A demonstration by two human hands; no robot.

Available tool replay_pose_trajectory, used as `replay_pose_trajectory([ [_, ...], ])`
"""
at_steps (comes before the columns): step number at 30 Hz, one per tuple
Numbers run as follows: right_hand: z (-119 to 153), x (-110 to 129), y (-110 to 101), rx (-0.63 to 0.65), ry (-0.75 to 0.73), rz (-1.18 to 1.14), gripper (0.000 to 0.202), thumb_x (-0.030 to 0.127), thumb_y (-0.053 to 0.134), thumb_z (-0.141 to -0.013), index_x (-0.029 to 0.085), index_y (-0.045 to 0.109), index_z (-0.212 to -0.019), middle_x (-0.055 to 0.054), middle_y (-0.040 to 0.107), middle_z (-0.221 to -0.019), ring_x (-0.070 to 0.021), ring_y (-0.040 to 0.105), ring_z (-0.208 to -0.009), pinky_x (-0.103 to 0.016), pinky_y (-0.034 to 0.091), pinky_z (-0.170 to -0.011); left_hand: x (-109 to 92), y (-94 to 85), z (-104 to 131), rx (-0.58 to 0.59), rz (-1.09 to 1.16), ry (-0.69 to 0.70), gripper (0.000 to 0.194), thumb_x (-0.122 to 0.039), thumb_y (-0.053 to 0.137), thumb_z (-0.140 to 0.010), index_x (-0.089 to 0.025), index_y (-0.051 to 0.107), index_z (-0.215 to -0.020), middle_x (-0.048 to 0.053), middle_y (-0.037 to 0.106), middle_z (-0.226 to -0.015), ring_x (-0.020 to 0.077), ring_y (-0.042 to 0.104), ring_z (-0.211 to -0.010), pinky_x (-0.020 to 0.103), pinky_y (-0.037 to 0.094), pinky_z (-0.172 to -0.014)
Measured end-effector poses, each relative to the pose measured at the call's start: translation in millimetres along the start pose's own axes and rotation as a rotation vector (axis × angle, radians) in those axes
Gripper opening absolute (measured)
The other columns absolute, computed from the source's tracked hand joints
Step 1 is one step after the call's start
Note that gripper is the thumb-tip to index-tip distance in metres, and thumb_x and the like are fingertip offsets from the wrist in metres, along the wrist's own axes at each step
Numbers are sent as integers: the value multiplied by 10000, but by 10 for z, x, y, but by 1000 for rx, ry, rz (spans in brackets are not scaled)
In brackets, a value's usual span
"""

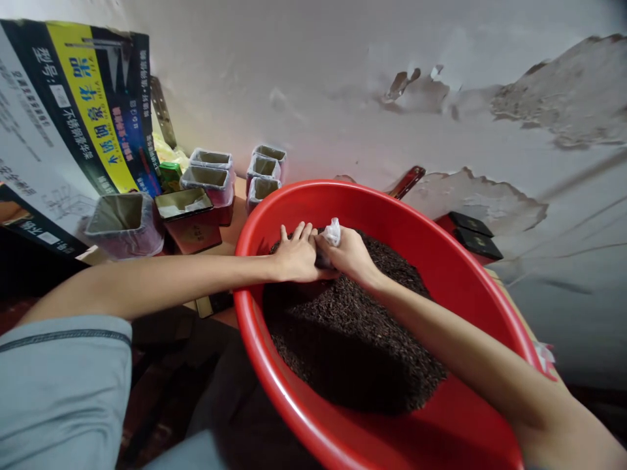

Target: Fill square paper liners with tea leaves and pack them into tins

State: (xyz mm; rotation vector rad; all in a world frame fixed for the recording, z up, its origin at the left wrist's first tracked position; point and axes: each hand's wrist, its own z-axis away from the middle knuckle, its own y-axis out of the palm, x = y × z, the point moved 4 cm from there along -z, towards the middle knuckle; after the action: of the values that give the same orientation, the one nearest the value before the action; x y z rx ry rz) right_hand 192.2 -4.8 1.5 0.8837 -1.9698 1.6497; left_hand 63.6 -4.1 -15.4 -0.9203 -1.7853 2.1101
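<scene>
A large red plastic tub (455,281) holds a heap of dark, dry, shredded material that looks like loose tea leaves (382,339). Over the heap, my right hand (350,254) is closed around the gathered neck of a plastic bag (333,232), whose whitish end pokes out above the fist. My left hand (298,254) lies beside it with fingers spread, its palm side toward the bag's dark lower part. Both hands hide most of the bag, so its contents are hard to make out.
Several bag-lined tins (122,225) stand left of the tub, beside a red tin (191,222) with an open top. A printed cardboard box (93,98) rises behind them. Black boxes (473,235) sit at the right, against a peeling wall (313,85).
</scene>
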Motion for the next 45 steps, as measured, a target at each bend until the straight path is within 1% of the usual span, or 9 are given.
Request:
replay_pose_trajectory([
  [10, 296, 250, -352, 244, -651, 228, 187, 331, 549, -969, 213, 676, -899, -112, 691, -1040, -215, 653, -950, -380, 552, -816, -17, 95, 7, -56, 30, 175, 553, -362, 419, -1031, -305, 392, -1580, 52, 264, -1710, 433, 289, -1510, 797, 259, -1128],
  [13, 277, 206, -522, 105, -238, 120, 423, 604, 674, -872, 214, 648, -1036, -115, 698, -957, -237, 676, -814, -399, 587, -694, -20, 135, -18, -32, -6, 171, 538, -352, 367, -1044, -297, 407, -1577, 46, 208, -1726, 447, 271, -1512, 804, 292, -1101],
  [16, 317, 82, -367, 257, 337, -179, 631, 818, 463, -879, 212, 611, -974, -84, 661, -674, -229, 630, -539, -365, 519, -444, -34, 144, -14, -35, -49, 173, 545, -318, 350, -1045, -306, 391, -1589, 27, 181, -1732, 448, 268, -1509, 801, 330, -1079],
  [20, 341, 77, -70, 347, 462, -448, 502, 711, 667, -820, 224, 566, -753, -53, 634, -609, -185, 607, -501, -333, 532, -437, -69, 115, 23, 7, -127, 197, 595, -236, 434, -1001, -288, 395, -1593, 51, 125, -1739, 468, 272, -1500, 786, 364, -1061],
  [27, 280, 105, -195, 165, -198, 78, 181, 282, 643, -859, 198, 599, -705, -59, 660, -740, -167, 607, -666, -327, 541, -611, 71, -121, -80, 104, 118, 359, 612, -312, 631, -929, -217, 501, -1519, 118, 390, -1648, 336, 419, -1472, 534, 392, -1179],
  [31, 365, 211, -178, 422, -889, 525, 261, 155, 454, -949, 203, 649, -782, -70, 660, -823, -169, 584, -741, -338, 494, -679, 209, -181, -175, 88, 357, 523, 427, -236, 655, -905, -242, 688, -1330, 70, 586, -1509, 219, 586, -1341, 342, 432, -1136],
  [34, 391, 174, -168, 511, -1054, 674, 303, 155, 407, -988, 205, 666, -838, -70, 654, -824, -169, 562, -733, -339, 468, -659, 233, -166, -219, -35, 357, 574, 219, -211, 668, -899, -238, 801, -1071, 53, 765, -1238, 218, 660, -1203, 353, 477, -1036],
  [40, 320, 79, -333, 144, -476, 311, 72, 258, 599, -907, 211, 653, -897, -84, 681, -964, -199, 641, -833, -350, 539, -674, 83, -159, -177, -195, 95, 571, 92, -161, 710, -823, -212, 779, -857, 42, 790, -977, 236, 642, -1068, 395, 403, -946],
  [45, 393, -143, -217, 408, 338, -309, 471, 621, 761, -771, 209, 631, -958, -96, 706, -804, -230, 679, -649, -368, 568, -490, -11, -156, -105, -237, -11, 586, 99, -149, 665, -845, -193, 754, -845, 64, 790, -964, 256, 611, -1078, 405, 366, -898],
])
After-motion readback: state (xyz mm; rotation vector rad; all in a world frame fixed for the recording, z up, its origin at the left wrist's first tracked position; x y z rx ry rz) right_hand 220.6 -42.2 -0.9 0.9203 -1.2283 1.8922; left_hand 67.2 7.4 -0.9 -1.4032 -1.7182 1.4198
